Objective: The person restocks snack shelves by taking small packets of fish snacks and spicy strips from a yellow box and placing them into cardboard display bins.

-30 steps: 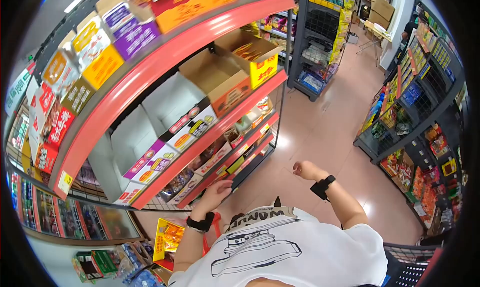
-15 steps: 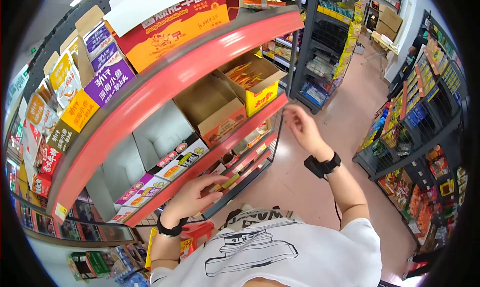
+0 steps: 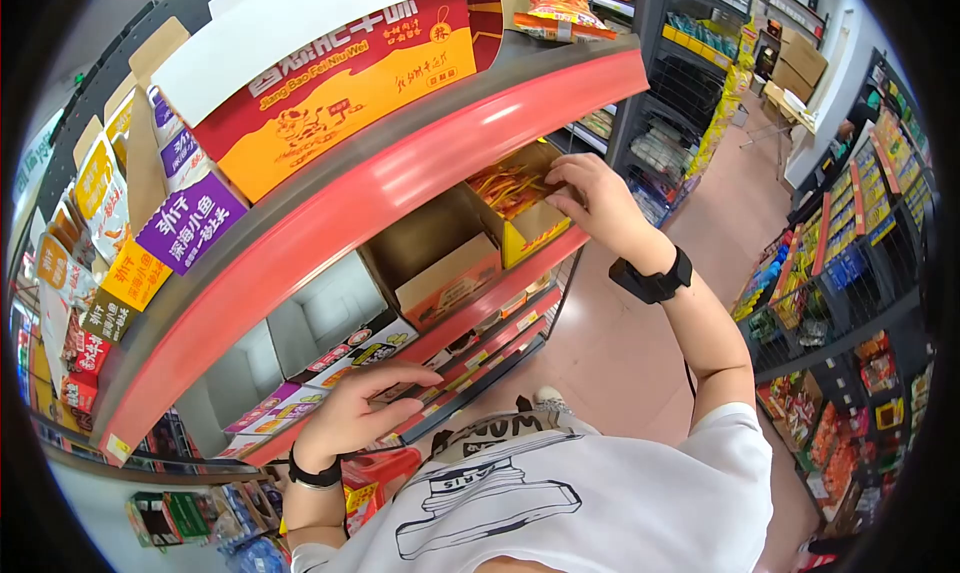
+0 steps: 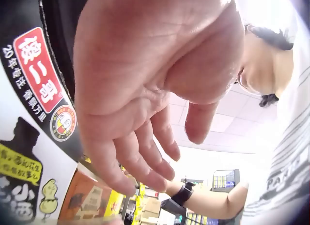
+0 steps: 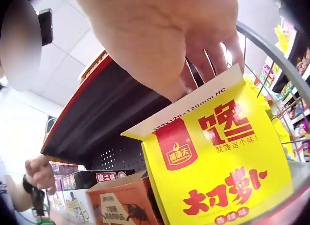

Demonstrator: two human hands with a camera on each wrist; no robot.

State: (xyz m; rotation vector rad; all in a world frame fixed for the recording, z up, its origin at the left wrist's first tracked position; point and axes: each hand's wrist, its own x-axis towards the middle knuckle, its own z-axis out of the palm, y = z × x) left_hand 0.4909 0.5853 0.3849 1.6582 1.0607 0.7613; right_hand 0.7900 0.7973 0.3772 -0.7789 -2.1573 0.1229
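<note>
My right hand (image 3: pixel 597 198) reaches over the rim of a yellow cardboard display box (image 5: pixel 223 157) at the shelf's far end. Thin orange-and-yellow snack packets (image 3: pixel 503 189) lie inside that box. In the right wrist view the fingers extend down behind its white flap, which hides their tips. Nearer to me, my left hand (image 3: pixel 355 418) hangs in front of the same shelf with its fingers loosely bent and nothing in them. Beside it stand white-fronted boxes (image 3: pixel 365 353) with grey insides, followed by a brown carton (image 3: pixel 450 293).
A red shelf edge (image 3: pixel 400 198) curves over the boxes. Above it stand a large red-and-orange box (image 3: pixel 350 98) and a purple snack box (image 3: pixel 195 223). Something red (image 3: pixel 395 465) sits low by my left forearm. Wire racks of goods (image 3: pixel 850 223) line the right side.
My right hand has risen from over the floor and moved to the yellow box. My left hand has shifted leftward along the shelf front. The view has come closer to the shelf.
</note>
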